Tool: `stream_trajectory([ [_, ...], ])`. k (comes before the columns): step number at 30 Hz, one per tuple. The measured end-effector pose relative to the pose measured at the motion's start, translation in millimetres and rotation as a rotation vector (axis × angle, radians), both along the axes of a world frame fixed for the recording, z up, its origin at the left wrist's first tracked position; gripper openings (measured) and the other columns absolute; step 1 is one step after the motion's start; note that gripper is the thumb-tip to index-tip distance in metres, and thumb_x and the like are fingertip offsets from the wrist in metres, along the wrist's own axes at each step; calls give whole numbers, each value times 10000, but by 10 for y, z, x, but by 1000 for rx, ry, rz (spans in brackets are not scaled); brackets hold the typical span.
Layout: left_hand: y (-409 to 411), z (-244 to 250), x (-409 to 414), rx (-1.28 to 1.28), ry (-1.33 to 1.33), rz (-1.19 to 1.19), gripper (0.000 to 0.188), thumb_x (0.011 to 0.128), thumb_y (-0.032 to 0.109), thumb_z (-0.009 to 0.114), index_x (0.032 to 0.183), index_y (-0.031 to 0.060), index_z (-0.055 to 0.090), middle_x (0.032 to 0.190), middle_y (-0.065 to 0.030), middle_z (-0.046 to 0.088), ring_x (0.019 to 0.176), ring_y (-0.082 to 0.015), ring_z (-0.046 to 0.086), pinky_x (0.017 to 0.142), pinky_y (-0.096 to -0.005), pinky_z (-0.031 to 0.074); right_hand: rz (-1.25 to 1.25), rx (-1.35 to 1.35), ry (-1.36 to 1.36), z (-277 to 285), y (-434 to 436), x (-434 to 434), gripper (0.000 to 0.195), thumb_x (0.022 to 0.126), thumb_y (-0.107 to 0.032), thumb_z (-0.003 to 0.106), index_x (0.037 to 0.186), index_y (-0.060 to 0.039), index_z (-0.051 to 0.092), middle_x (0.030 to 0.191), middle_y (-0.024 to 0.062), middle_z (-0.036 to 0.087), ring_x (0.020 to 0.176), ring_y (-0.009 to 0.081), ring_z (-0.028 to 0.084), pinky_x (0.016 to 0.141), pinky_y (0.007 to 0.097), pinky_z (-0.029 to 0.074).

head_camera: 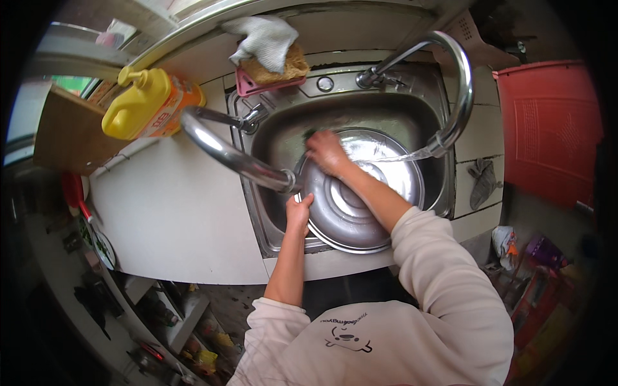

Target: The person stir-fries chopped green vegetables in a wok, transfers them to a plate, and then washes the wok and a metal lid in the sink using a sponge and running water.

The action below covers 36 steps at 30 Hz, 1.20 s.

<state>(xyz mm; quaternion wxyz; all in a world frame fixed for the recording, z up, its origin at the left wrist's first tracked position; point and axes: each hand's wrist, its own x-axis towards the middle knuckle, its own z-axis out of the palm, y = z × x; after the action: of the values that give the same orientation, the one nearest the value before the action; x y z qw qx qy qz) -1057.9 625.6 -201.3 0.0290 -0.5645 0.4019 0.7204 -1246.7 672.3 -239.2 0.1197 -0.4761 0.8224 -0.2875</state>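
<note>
A large round stainless-steel basin (347, 227) rests in the metal sink (347, 99), its near edge over the sink's front rim. My left hand (299, 212) grips the basin's left edge, thumb on top. My right hand (329, 153) is at the basin's upper left edge, fingers curled around a small dark green scouring pad (310, 133), mostly hidden and blurred. Water (393, 158) runs from the right-hand curved faucet (466, 87) onto the basin, behind my right forearm. The left-hand curved faucet (231, 159) arches close above my left hand, with no water seen from it.
A yellow pump jug (145, 103) stands at the back left of the white counter (178, 212). Behind the sink, a pink holder (270, 87) carries a sponge (275, 67) and white cloth (265, 38). A grey rag (483, 183) and red bin (550, 135) are at right.
</note>
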Motion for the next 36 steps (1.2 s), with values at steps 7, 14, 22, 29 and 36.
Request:
stream_trajectory([
  [7, 0, 228, 96, -192, 24, 190, 266, 842, -11, 578, 1107, -27, 576, 999, -78, 640, 862, -170, 602, 789, -306, 474, -396, 127, -2, -49, 348, -339, 358, 760, -268, 613, 1047, -55, 603, 1058, 173, 570, 1042, 344, 511, 903, 462, 412],
  [14, 371, 497, -4, -404, 60, 419, 247, 863, 3, 541, 1107, -29, 561, 1008, -82, 624, 855, -164, 576, 787, -293, 461, -591, 277, 73, 349, 1665, 473, 533, 781, -150, 611, 1263, 12, 450, 1232, 255, 445, 1128, 410, 448, 969, 455, 383],
  [22, 431, 464, -28, -365, 92, 517, 284, 966, 198, 479, 1115, -30, 558, 1017, -91, 623, 896, -156, 572, 793, -304, 456, 133, -29, -516, 856, 460, 1154, 545, 848, -130, 502, 1378, -70, 388, 1398, 210, 359, 1327, 374, 307, 1110, 452, 243],
  [29, 393, 471, 49, -436, -29, 358, 297, 881, 3, 535, 1176, -31, 535, 1052, -91, 623, 883, -164, 579, 806, -296, 462, -221, 166, 18, 32, 781, -523, 481, 747, -53, 558, 1225, -31, 507, 1218, 203, 517, 1135, 359, 487, 952, 444, 412],
  [36, 415, 483, -43, -478, -106, 361, 285, 897, 40, 521, 1172, -34, 537, 1058, -105, 622, 905, -194, 577, 828, -320, 449, -802, 642, -387, 457, 2048, 376, 526, 821, -238, 639, 1226, 26, 431, 1099, 251, 567, 1004, 432, 559, 873, 474, 451],
])
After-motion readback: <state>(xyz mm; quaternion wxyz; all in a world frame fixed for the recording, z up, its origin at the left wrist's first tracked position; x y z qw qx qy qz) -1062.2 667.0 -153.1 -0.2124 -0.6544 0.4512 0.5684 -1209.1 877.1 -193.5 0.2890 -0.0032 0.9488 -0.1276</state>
